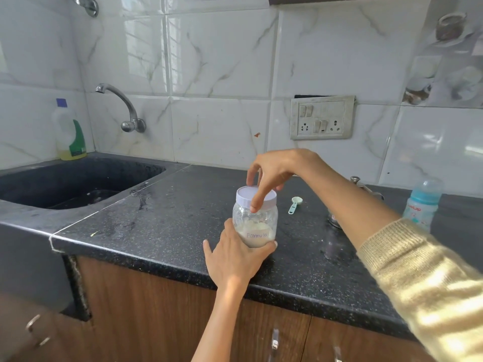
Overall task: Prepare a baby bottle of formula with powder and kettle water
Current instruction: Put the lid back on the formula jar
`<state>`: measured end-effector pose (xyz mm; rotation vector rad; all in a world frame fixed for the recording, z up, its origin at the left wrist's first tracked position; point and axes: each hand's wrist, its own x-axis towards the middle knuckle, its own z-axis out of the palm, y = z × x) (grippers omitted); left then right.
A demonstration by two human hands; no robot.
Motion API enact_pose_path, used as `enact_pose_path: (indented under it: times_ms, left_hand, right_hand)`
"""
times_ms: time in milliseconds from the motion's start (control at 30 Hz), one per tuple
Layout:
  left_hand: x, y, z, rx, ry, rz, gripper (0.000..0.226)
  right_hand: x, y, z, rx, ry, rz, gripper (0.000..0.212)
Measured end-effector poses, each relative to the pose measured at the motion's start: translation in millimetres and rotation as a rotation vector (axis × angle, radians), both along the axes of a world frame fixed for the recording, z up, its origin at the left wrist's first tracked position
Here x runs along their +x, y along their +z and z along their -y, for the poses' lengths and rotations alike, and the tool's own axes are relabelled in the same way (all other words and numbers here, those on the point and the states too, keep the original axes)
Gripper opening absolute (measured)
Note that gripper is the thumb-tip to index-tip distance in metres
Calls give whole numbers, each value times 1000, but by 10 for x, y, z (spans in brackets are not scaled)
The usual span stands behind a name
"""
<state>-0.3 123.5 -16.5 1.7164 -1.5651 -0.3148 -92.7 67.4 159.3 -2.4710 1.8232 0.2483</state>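
A clear plastic jar (257, 223) labelled "Formula", partly filled with white powder, stands on the black counter (183, 218). My left hand (232, 254) wraps around its base from the near side. My right hand (271, 171) reaches in from the right, with its fingers on the rim of the jar's white lid (254, 195). A pale green scoop (294, 204) lies on the counter just right of the jar. The baby bottle (422, 203), blue-tinted with its cap on, stands at the far right. A steel kettle (359, 182) is mostly hidden behind my right forearm.
A dark sink (65, 184) is set into the counter at left, under a wall tap (122, 105). A dish-soap bottle (69, 131) stands behind the sink. A switch and socket panel (322, 117) is on the tiled wall. Wooden cabinet doors (156, 309) lie below the counter edge.
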Motion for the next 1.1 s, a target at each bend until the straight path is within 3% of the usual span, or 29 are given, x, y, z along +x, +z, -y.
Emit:
enact_pose_path:
  times_ms: [533,600,667,767,833,900,967,1033,1100]
  left_hand:
    - [22,25,50,54,-8,29,88]
    - [23,31,59,53,-8,30,89]
    - [39,32,53,69,-15,56,95]
    - [132,17,45,178,-143,108,130]
    - [255,56,26,237,-292,-58,145]
    - [403,107,5,233,-447,-376,133]
    - [526,117,0,171,-527,-611,97]
    - [601,109,26,116,-520,-657,64]
    - [632,111,64,95,-526,-641,51]
  right_hand:
    - [121,-164,-124,-193,-142,78,64]
    - [21,-300,-147,-232,-144,243,79]
    - [-169,-511,-216,-255,-142,551,88]
    - [-408,-1026,-464,-251,-155,1053,65]
    - [-490,-1378,-570,-273,-244,1296,60]
    - [-539,-1603,-586,-273,-318,1415,58]
    - [-543,-1645,-576,-265,-312,1446,53]
    - [-519,-1619,-572,-274,-263,1467,48]
    - [-473,-1624,-581,-283,-217,1450,44]
